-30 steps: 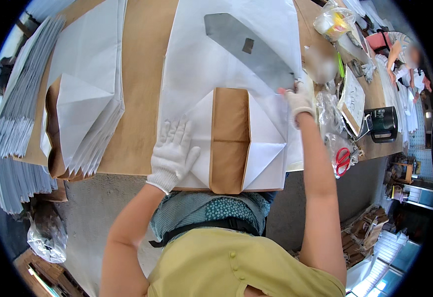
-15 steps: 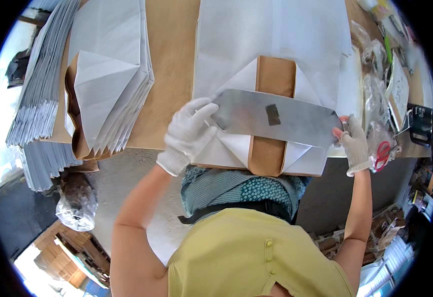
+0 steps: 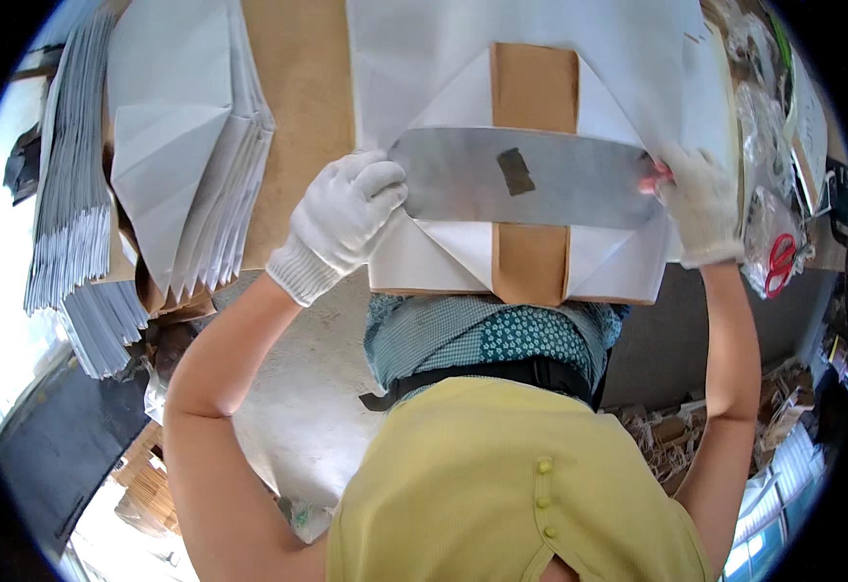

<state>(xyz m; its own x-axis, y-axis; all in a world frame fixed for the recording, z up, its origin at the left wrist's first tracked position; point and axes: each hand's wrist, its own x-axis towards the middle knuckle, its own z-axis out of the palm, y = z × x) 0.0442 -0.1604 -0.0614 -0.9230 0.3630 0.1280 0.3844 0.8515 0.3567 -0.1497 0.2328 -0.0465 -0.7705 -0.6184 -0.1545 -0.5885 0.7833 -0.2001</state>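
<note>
A long grey metal plate (image 3: pixel 443 175) with clipped corners and a small dark patch lies across the spread-out bottom of a white paper bag (image 3: pixel 599 263). Brown inner paper (image 3: pixel 535 85) shows as a strip above and below the plate. My left hand (image 3: pixel 346 209), in a white knit glove, is closed on the plate's left end. At the right end, my right hand (image 3: pixel 694 199) grips the plate; its glove leaves some fingertips bare. How far the plate's underside touches the paper cannot be seen.
To the left stand a fanned stack of folded white bags (image 3: pixel 174 145) and a thick pile of grey-white folded sheets (image 3: pixel 73 165). Clear plastic wrap (image 3: pixel 762 136) and red-handled scissors (image 3: pixel 781 264) sit along the right. The brown table's (image 3: pixel 293 116) front edge runs near my waist.
The plate has gone from tilted to nearly level across the bag's bottom. Both hands have moved with it, my left closing more around its end. The whole view has shifted a little.
</note>
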